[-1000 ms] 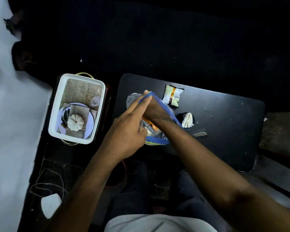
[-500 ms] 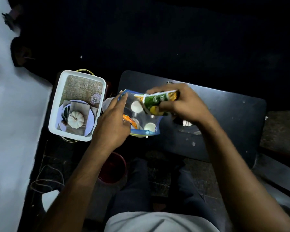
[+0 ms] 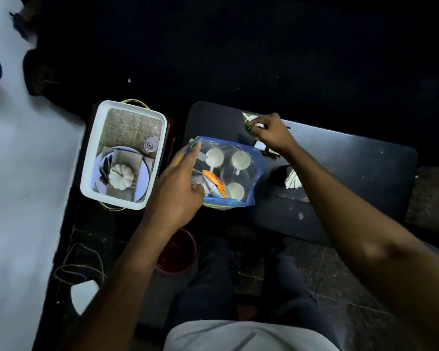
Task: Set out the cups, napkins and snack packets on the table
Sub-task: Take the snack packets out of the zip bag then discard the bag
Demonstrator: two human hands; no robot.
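Observation:
A clear plastic bag with a blue rim lies on the near left part of the black table. Inside it I see three white cups and an orange snack packet. My left hand holds the bag's left edge open. My right hand is at the table's far edge, closed on a green snack packet. Another packet is partly hidden under that hand. A white folded napkin lies on the table to the right of the bag.
A white tray with a printed place-setting picture sits left of the table. A dark red bucket stands on the floor below the bag. My knees are under the table's near edge. A white wall runs along the left.
My right hand has carried the green packet out of the bag to the table's far edge. My left hand stayed on the bag, which now lies wider open.

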